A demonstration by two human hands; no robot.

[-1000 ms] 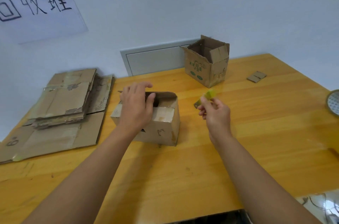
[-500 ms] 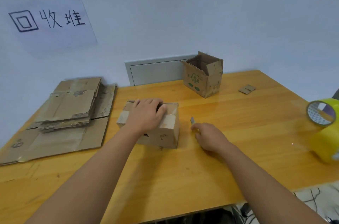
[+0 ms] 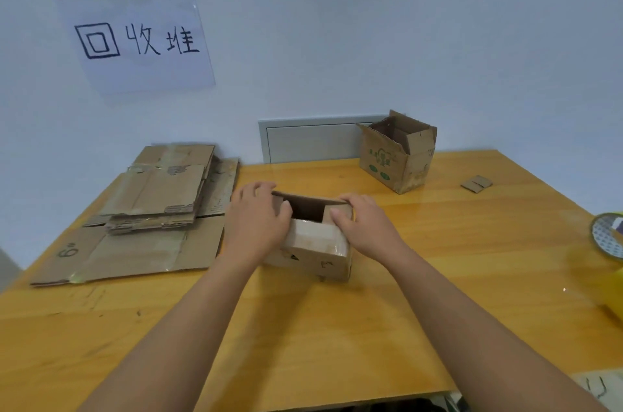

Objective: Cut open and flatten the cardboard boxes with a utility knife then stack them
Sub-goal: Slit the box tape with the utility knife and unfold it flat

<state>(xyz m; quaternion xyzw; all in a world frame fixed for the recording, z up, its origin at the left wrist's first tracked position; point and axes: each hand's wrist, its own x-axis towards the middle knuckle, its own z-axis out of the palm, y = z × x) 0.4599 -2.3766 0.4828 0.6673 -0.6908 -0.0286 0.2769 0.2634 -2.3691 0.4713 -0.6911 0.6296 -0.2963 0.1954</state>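
Here both arms reach forward over the table (image 3: 438, 276): the left hand (image 3: 258, 226) and right hand (image 3: 362, 226) grip opposite top edges of the box (image 3: 317, 250) mid-table, fingers curled over its open rim.

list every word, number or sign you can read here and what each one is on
"回收堆": handwritten in black on the white paper sign taped to the wall.
"6": a handwritten mark, possibly with a small extra stroke, on the bottom sheet of the flattened cardboard stack.
Green print and logo on the open cardboard box by the wall: too blurred to read.
Small black marks on the front of the small box between the hands: not legible.
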